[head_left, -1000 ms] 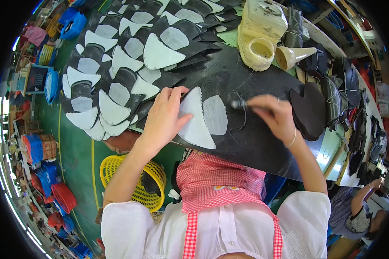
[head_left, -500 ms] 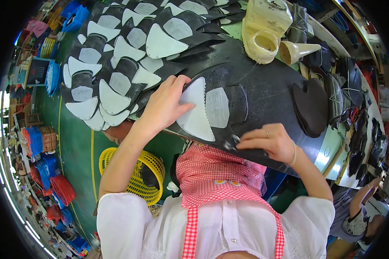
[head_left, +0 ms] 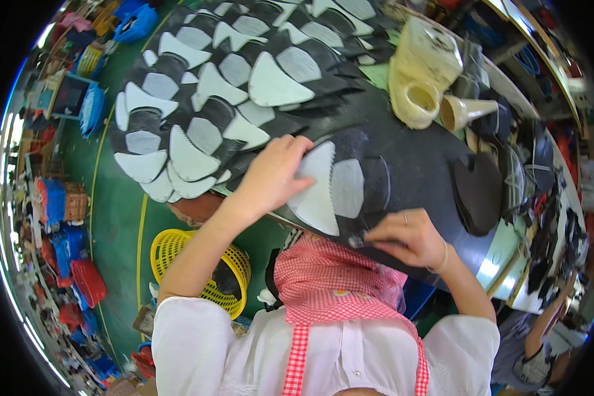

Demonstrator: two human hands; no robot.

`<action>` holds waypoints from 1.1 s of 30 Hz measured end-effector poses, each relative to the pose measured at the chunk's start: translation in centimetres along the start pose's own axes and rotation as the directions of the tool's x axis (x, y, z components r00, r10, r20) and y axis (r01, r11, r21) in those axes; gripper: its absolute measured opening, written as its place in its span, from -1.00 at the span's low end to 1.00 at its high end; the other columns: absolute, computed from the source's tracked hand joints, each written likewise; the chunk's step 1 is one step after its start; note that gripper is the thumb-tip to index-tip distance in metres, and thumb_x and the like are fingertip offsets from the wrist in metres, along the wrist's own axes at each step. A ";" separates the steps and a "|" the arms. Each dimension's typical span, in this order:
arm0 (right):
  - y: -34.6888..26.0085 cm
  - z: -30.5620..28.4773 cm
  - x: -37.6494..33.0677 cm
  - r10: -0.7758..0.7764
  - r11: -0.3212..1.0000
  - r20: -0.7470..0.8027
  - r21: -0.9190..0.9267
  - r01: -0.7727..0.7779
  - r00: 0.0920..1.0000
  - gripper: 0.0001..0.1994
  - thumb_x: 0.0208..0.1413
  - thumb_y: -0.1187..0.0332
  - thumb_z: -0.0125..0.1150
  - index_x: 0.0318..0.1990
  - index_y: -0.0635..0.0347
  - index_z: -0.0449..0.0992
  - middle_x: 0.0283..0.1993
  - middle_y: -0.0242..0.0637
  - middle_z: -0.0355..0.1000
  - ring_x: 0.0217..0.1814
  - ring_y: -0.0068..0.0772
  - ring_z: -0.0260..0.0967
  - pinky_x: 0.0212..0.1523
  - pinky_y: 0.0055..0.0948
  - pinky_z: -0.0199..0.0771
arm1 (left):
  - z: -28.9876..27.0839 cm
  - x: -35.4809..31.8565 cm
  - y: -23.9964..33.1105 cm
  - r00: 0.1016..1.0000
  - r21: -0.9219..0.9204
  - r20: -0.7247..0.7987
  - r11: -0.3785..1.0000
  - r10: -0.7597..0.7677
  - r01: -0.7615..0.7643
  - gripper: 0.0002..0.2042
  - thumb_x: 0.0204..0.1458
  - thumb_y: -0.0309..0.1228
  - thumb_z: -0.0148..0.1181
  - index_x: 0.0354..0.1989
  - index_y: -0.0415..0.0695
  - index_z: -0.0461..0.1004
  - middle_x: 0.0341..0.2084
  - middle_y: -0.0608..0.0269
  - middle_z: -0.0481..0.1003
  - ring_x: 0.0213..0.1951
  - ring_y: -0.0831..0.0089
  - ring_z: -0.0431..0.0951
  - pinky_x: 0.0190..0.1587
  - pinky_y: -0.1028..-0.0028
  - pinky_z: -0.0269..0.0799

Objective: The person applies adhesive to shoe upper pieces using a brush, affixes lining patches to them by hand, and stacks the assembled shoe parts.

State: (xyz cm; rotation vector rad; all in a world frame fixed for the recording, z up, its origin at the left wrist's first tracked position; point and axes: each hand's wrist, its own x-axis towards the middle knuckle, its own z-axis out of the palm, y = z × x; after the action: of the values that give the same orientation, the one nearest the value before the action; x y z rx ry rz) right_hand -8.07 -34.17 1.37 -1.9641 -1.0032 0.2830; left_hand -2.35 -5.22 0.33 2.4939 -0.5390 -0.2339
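A black shoe upper piece with a pale grey patch and a white zigzag-edged panel lies on the dark tabletop before me. My left hand holds it at its left side, with the thumb on the white panel and the fingers at the far edge. At its near right end, my right hand is closed in a pinch. A small whitish thing shows at those fingertips, too blurred to name. Many similar black and white pieces overlap in rows at the far left of the table.
A yellowish, stained plastic container and a pale funnel stand at the far right. Stacked dark cut pieces lie on the right. Below the table's left edge is a yellow basket. Another person is at the lower right.
The table and everything on it sit slightly lower and further right in view. My left hand keeps its hold; my right hand stays pinched by the piece's near end, with a small shift.
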 end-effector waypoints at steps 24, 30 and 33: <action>4.4 -2.5 4.6 0.638 0.769 -0.425 0.406 -0.495 0.643 -0.65 0.07 0.30 0.35 -0.63 0.17 0.33 -0.74 -0.40 0.26 -0.74 -0.67 0.19 -0.73 -0.56 0.09 | 0.6 -1.9 2.2 0.980 0.105 -0.195 0.994 0.039 -0.019 -0.50 -0.16 -0.42 0.36 0.02 -0.17 0.39 -0.14 0.12 0.33 -0.07 0.13 0.37 -0.04 0.28 0.38; 4.1 -1.7 7.2 0.161 0.870 -0.634 -0.270 -0.412 0.756 -0.87 0.04 0.36 0.32 -0.29 0.19 0.55 -0.56 -0.19 0.40 -0.62 -0.34 0.35 -0.57 -0.40 0.30 | 0.8 -1.8 1.7 0.993 0.140 -0.116 0.990 0.013 0.003 -0.41 -0.16 -0.40 0.36 0.11 -0.21 0.32 -0.06 0.07 0.28 -0.02 0.11 0.34 0.00 0.29 0.39; 3.2 0.6 4.9 -0.079 0.990 -0.269 -0.136 0.043 0.960 -0.81 0.01 0.40 0.31 -0.20 0.14 0.55 -0.38 -0.26 0.48 -0.49 -0.30 0.45 -0.49 -0.37 0.40 | 0.8 -1.7 1.7 0.997 0.125 -0.082 0.992 -0.010 0.020 -0.39 -0.16 -0.40 0.36 0.13 -0.23 0.31 -0.05 0.06 0.27 -0.01 0.11 0.34 0.01 0.29 0.38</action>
State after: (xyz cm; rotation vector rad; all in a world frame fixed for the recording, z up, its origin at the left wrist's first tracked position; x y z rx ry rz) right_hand -3.47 -31.05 -0.69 -2.0168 -0.9173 -0.0905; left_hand -4.71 -6.18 0.73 2.6177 -0.5162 -0.1057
